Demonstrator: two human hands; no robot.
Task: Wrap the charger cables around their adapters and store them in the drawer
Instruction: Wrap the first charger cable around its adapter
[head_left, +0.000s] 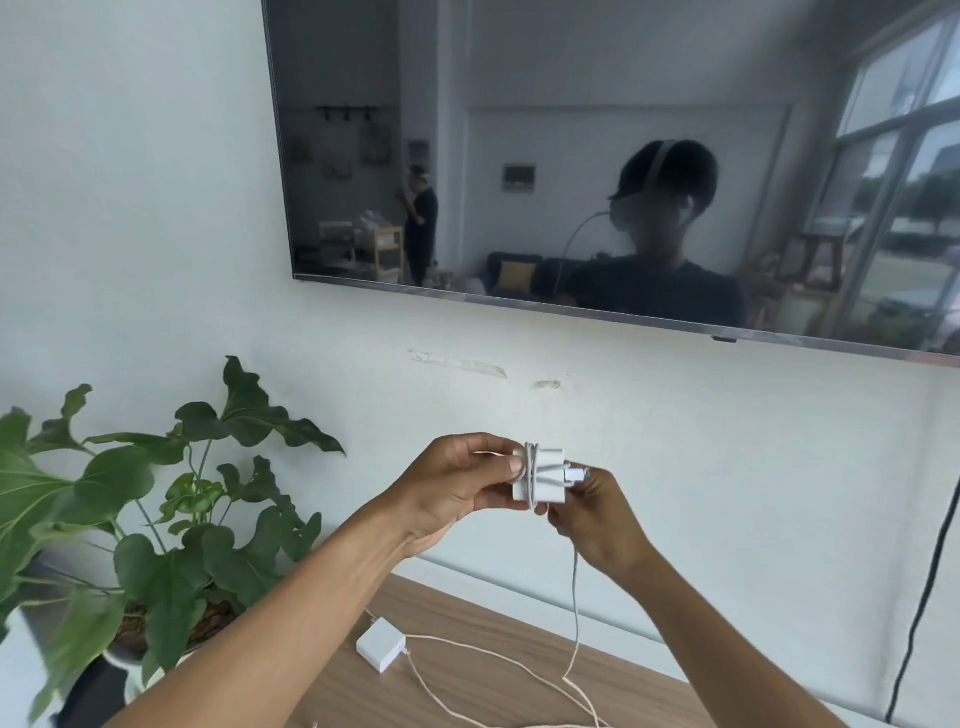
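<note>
- Our two bare arms reach out from the bottom edge, and they are the closest things to us.
- Below them is the wooden counter (467, 691), set against the white wall.
- Our left hand (457, 493) is held up in the air with its grip closed on a white adapter (540, 475).
- We can see loops of white cable (532, 475) going around the adapter's middle.
- Our right hand (597, 514) is just beside the adapter, on its right side.
- Its fingers pinch the cable's plug end (576, 474) tight against the adapter.
- From under our right hand, the loose part of that cable hangs down to the counter.
- A second white adapter (382, 651) lies flat on the counter, well below our hands.
- Its own thin cable (467, 652) trails away from it across the wood, not wrapped up.
- On the left, we see a green leafy plant (156, 519) in a pot beside the counter.
- High on the wall hangs a dark TV (623, 156).
- A black wire (919, 597) runs down the wall on the far right.
</note>
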